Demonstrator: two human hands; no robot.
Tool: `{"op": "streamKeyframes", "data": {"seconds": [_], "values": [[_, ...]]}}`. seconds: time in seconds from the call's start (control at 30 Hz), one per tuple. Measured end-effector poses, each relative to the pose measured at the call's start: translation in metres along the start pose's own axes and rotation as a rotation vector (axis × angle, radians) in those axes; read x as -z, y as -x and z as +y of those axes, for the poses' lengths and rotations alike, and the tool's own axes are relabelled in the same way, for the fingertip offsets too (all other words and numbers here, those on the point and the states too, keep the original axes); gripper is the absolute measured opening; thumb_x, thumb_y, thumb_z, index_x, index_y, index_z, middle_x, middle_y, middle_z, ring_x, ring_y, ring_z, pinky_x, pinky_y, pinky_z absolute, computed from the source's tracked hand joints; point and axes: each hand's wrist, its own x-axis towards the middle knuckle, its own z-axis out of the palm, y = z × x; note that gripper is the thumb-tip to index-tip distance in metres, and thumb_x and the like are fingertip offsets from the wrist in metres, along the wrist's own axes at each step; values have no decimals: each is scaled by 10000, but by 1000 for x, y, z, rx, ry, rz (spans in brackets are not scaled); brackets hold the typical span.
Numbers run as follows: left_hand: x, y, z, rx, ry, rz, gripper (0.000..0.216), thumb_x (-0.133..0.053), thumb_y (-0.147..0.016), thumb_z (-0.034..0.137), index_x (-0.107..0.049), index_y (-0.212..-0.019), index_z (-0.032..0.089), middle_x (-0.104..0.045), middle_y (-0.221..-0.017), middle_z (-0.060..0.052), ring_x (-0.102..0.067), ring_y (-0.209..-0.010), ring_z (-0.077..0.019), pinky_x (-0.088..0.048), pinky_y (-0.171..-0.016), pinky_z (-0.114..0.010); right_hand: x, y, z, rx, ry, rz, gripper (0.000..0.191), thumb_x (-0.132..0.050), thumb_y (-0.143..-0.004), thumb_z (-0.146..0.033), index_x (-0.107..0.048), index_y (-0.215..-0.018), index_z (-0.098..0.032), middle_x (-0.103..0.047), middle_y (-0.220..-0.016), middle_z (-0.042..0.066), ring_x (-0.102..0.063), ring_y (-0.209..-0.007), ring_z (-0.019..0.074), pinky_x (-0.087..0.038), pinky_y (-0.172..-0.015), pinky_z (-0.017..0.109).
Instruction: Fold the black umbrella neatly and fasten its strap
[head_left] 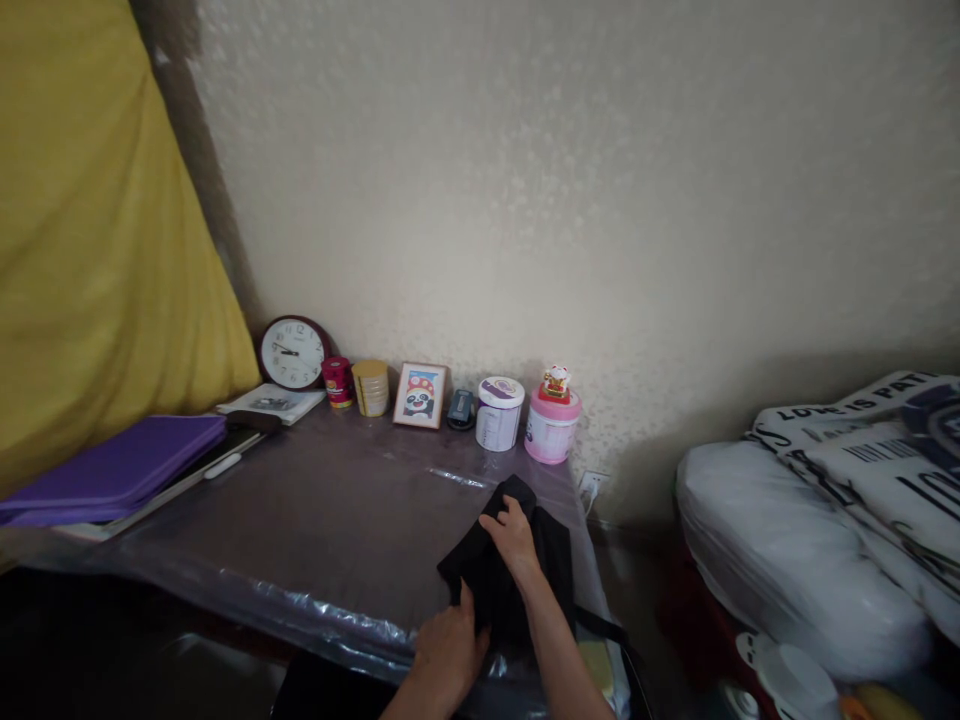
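Note:
A black cloth (pixel 501 580) lies folded on the near right part of a table covered with clear plastic (pixel 330 520). My right hand (pixel 513 535) rests on top of the cloth, fingers curled and pressing its far edge. My left hand (pixel 448 650) grips the cloth's near edge at the table's front, thumb up against the fabric. A black strap (pixel 600 628) trails off the cloth to the right.
Along the wall stand a round clock (pixel 293 352), a red can (pixel 338 381), a tan jar (pixel 371 387), a framed panda picture (pixel 421 395), a white tub (pixel 499 412) and a pink tub (pixel 553 423). A purple folder (pixel 112 468) lies left. White bedding (pixel 810 530) is piled right.

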Motion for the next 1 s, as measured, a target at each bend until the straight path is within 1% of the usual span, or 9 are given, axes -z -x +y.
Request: {"op": "streamKeyframes", "data": {"seconds": [0.13, 0.3, 0.37, 0.47, 0.53, 0.63, 0.8, 0.9, 1.0], "values": [[1, 4, -4, -5, 12, 4, 589, -362, -836, 309, -173, -1352, 97, -617, -1035, -155, -586, -954, -219, -394, -781, -297, -1, -2, 1, 27, 193, -13, 535, -557, -690, -290, -437, -1182, -116, -650, -668, 18, -626, -738, 199, -436, -616, 257], [2, 18, -13, -41, 68, 41, 567, -324, -846, 319, -166, -1345, 100, -608, -1046, -129, -589, -922, -200, -395, -757, -271, 0, -2, 1, 39, 262, -43, 525, -540, -711, -306, -424, -1186, -113, -664, -704, 22, -622, -784, 198, -416, -624, 248], [1, 20, -12, -81, 68, 72, 573, -349, -832, 287, -155, -1353, 150, -574, -1104, -112, -584, -926, -184, -397, -762, -257, 0, -1, 0, 35, 278, -48, 536, -537, -714, -311, -415, -1193, -104, -671, -744, 32, -619, -808, 201, -414, -638, 252], [2, 19, -6, -128, 7, 64, 706, -437, -781, 227, -50, -1369, 279, -519, -1156, -89, -593, -898, -176, -409, -736, -249, 0, 0, -4, 31, 292, -64, 549, -539, -714, -302, -406, -1203, -92, -679, -784, 46, -617, -841, 207, -415, -662, 259], [2, 15, -1, -114, -44, 29, 777, -482, -757, 215, -4, -1358, 336, -530, -1107, -83, -609, -856, -190, -420, -701, -257, 0, 3, -8, 43, 293, -83, 520, -540, -715, -295, -428, -1189, -113, -686, -811, 47, -613, -873, 206, -416, -680, 258], [1, 9, 4, -87, -94, 31, 781, -509, -749, 215, -33, -1350, 359, -555, -1035, -84, -615, -840, -216, -431, -686, -282, 0, 7, -13, 90, 278, -149, 432, -510, -740, -291, -472, -1144, -144, -696, -772, 25, -622, -858, 187, -418, -690, 252], [-1, 5, 1, -69, -117, 57, 675, -431, -796, 213, -74, -1351, 356, -581, -1018, -84, -618, -825, -209, -433, -681, -293, -2, 13, -14, 221, 285, -208, 275, -470, -769, -256, -559, -1023, -203, -696, -758, -14, -629, -767, 149, -422, -672, 234], [0, 5, -1, -56, -96, 54, 667, -411, -811, 223, -47, -1363, 308, -605, -996, -78, -614, -851, -202, -426, -698, -280, 3, 17, -12, 318, 226, -255, 251, -454, -776, -208, -584, -991, -233, -691, -778, -30, -621, -743, 135, -432, -671, 231], [1, 6, -2, -71, -64, 53, 666, -388, -825, 222, -9, -1373, 239, -629, -963, -86, -612, -862, -203, -424, -707, -281, 12, 28, -8, 472, 166, -262, 227, -427, -821, -233, -611, -953, -251, -677, -835, -20, -602, -797, 135, -441, -730, 247]]}}
